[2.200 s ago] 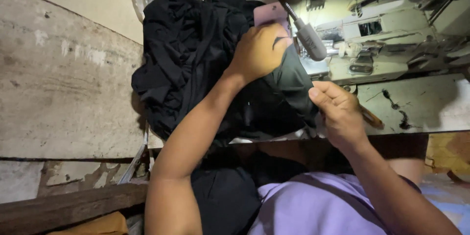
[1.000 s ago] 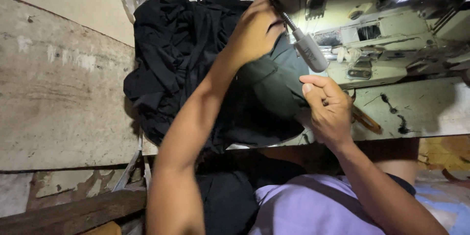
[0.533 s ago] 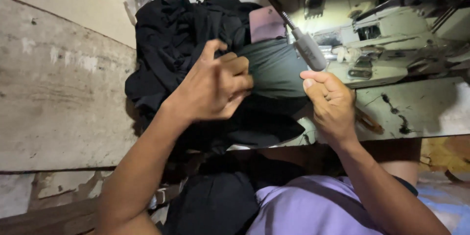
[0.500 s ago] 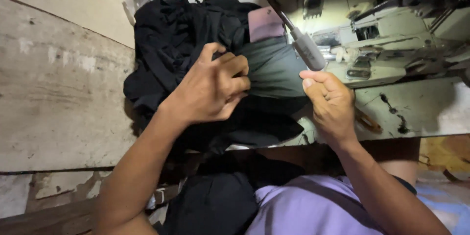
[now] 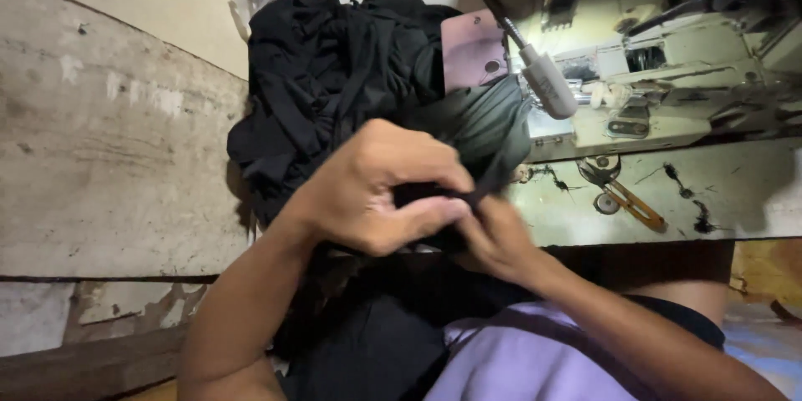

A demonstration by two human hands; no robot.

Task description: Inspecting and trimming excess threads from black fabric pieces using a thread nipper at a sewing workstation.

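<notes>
The left hand (image 5: pixel 376 188) is curled in front of the chest, its thumb and fingertips pinched together on a narrow strip of black fabric (image 5: pixel 472 198). The right hand (image 5: pixel 501 238) sits just beneath and to the right of it, partly hidden by the left; its fingers are closed on the same dark strip, so both hands meet at one point over the near edge of the worktop (image 5: pixel 718 192).

Behind the hands, a large heap of black cloth (image 5: pixel 326 75) is piled on the left part of the worktop, spilling toward the person's lap. A dark green piece (image 5: pixel 484 121) lies against the heap's right side, with a small dull-pink patch (image 5: pixel 472 50) just above it. A flexible lamp (image 5: pixel 547 83) with a pale head hangs over the green piece. To the right stands a cream-coloured sewing machine (image 5: pixel 668 75), and a pair of thread snips (image 5: pixel 622 196) with orange handles lies on the worktop near its base, among loose thread ends. A rough wooden wall (image 5: pixel 109 142) fills the left side, and the person's lilac sleeve (image 5: pixel 518 359) shows at the bottom.
</notes>
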